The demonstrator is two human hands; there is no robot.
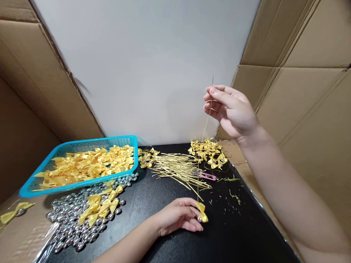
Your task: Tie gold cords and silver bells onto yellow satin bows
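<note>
Closest to the lens, two bare forearms come in from 6 and 4 o'clock over a black table. On the tabletop the left hand lies low, its fingertips closed together on a small yellow bow, which sits at the 3 o'clock edge of that hand, touching the fingers and resting on the table. From the bow a thin gold wire rises toward 12 o'clock into the raised right hand, whose thumb and fingers are pinched tight on it, a short tip poking out above them. At 9 o'clock a blue basket holds a heap of yellow bows, and just below it silver beads spread across the table with a few bows on top. Loose gold wire pieces lie at the centre, a pile of bows sits beyond them at 1 o'clock, and a pink clip lies just beside that pile. Cardboard sheets stand on both sides.
</note>
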